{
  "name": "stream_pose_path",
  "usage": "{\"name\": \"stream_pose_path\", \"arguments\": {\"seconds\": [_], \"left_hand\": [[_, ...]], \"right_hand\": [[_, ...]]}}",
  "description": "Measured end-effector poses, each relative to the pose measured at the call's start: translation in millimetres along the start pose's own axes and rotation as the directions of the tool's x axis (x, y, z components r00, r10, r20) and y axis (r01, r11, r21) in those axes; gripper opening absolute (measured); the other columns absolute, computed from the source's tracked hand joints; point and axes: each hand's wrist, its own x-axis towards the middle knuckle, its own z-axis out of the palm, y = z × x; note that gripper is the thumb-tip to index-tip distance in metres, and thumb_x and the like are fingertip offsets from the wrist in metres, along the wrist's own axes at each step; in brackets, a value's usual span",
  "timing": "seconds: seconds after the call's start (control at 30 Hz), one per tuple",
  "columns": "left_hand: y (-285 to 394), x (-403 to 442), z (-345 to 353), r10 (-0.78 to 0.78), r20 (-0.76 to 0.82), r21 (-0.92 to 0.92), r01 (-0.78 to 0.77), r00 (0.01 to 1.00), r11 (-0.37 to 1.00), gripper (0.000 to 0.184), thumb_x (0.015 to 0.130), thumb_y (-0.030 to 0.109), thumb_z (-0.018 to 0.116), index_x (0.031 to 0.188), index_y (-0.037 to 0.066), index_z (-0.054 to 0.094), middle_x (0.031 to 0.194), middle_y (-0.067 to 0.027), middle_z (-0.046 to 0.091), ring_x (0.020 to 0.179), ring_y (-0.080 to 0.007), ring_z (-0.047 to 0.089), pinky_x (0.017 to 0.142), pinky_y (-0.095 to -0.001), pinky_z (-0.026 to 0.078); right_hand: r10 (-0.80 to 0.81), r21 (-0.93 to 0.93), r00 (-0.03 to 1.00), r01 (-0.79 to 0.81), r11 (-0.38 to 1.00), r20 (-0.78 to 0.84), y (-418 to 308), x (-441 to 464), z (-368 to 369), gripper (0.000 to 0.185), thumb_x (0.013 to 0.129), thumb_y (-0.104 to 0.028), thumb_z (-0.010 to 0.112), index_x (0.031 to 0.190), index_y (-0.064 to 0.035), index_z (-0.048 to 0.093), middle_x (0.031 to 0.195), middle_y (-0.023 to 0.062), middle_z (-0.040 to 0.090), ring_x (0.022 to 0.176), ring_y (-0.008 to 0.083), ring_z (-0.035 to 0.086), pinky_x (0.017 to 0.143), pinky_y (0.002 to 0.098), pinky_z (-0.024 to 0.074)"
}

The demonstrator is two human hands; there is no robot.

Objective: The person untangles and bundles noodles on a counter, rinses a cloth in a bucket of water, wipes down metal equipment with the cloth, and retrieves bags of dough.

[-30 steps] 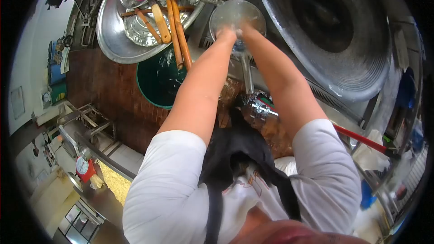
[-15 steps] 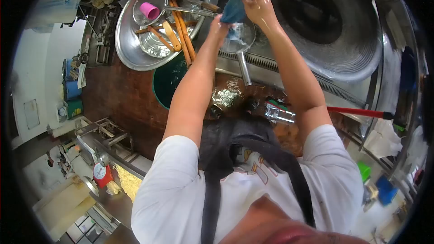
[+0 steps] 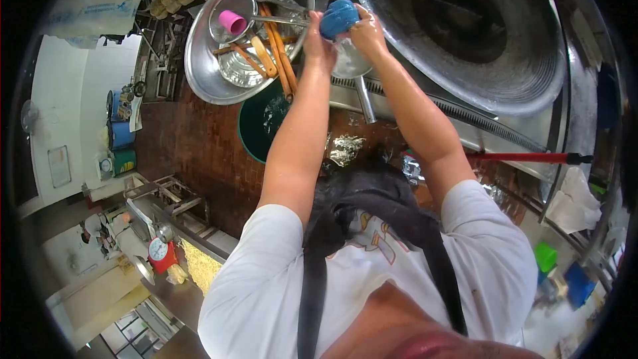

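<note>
A bunched blue cloth point(image 3: 339, 18) is between my two hands, at the top middle. My left hand point(image 3: 319, 38) presses against its left side, and the fingers of my right hand point(image 3: 366, 28) grip its right side. Under the hands is a round metal pan point(image 3: 350, 61), its long handle point(image 3: 365, 100) pointing toward me. Part of the pan is hidden behind my left hand and the cloth. Just left of my left hand, a large metal basin point(image 3: 199, 60) holds a pink cup point(image 3: 232, 22), wooden-handled tools point(image 3: 282, 60) and a strainer.
A very large dark wok point(image 3: 525, 86) stands at the upper right. Below the basin is a green tub point(image 3: 254, 126) with liquid in it. A red pole point(image 3: 525, 157) lies at the right. Red scales point(image 3: 159, 252) stand beside yellow noodles point(image 3: 199, 267) at the lower left.
The blue cloth, first hidden at the pan, came up stretched between both hands and is now bunched into a ball. The right hand has come lower and closer to the left.
</note>
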Motion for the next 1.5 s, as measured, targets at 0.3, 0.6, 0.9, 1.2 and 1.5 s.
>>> {"name": "stream_pose_path", "arguments": {"seconds": [0.3, 0.6, 0.9, 1.2, 1.5], "left_hand": [[9.7, 10.2, 32.9, 0.002, 0.072, 0.169, -0.014, 0.997, 0.986, 0.030, 0.083, 0.019, 0.070, 0.105, 0.002, 0.059, 0.096, -0.0159, 0.067, 0.089, -0.0289, 0.068, 0.085, -0.0425, 0.056], [-27.5, -8.2, 12.1, 0.064, -0.100, -0.010, -0.065, 0.993, 0.998, 0.029, 0.086, -0.003, 0.060, 0.114, 0.002, 0.060, 0.106, -0.0121, 0.064, 0.098, -0.0249, 0.064, 0.086, -0.0379, 0.054], [15.3, 42.9, -12.7, -0.641, 0.308, 0.380, 0.527, 0.703, 0.760, 0.008, 0.091, 0.006, 0.063, 0.099, 0.003, 0.063, 0.088, -0.0048, 0.065, 0.079, -0.0163, 0.064, 0.072, -0.0292, 0.055], [27.0, 47.4, 48.0, -0.613, -0.017, 1.000, 0.027, 0.790, 0.008, 0.016, 0.093, 0.022, 0.062, 0.096, 0.009, 0.069, 0.082, -0.0013, 0.064, 0.075, -0.0135, 0.056, 0.071, -0.0331, 0.048], [-21.4, 36.6, 47.6, -0.194, 0.233, 0.829, -0.299, 0.953, -0.473, 0.031, 0.088, 0.012, 0.052, 0.114, -0.005, 0.054, 0.095, -0.0312, 0.067, 0.104, -0.0469, 0.063, 0.086, -0.0498, 0.050]], "right_hand": [[0.185, 0.456, 0.882, -0.392, 0.799, 0.434, 29.9, -28.6, -31.9, 0.059, 0.095, -0.036, 0.060, 0.143, -0.0071, 0.041, 0.138, 0.0129, 0.052, 0.125, 0.0271, 0.054, 0.103, 0.0440, 0.0451], [0.244, 0.708, 0.966, -0.233, 0.666, 0.089, 40.9, 4.7, 5.5, 0.023, 0.101, -0.016, 0.052, 0.119, -0.0027, 0.057, 0.103, 0.0120, 0.066, 0.100, 0.0258, 0.064, 0.091, 0.0412, 0.0534], [-0.714, -0.111, 0.452, 0.875, 0.471, 0.535, -0.5, -0.1, -2.5, 0.013, 0.060, 0.001, 0.064, 0.061, -0.0085, 0.056, 0.074, 0.0038, 0.057, 0.087, 0.0252, 0.058, 0.073, 0.0347, 0.0436], [-0.323, -0.041, 0.001, 0.992, -0.116, 0.947, 11.1, -0.4, 8.7, 0.008, 0.067, -0.011, 0.066, 0.072, -0.0061, 0.070, 0.077, 0.0057, 0.067, 0.080, 0.0260, 0.068, 0.072, 0.0399, 0.0560], [-0.132, -0.326, 0.455, 0.784, 0.528, 0.881, 63.9, 1.0, 29.5, 0.035, 0.086, -0.009, 0.056, 0.120, -0.0032, 0.064, 0.133, 0.0221, 0.053, 0.128, 0.0262, 0.049, 0.112, 0.0416, 0.0321]]}}
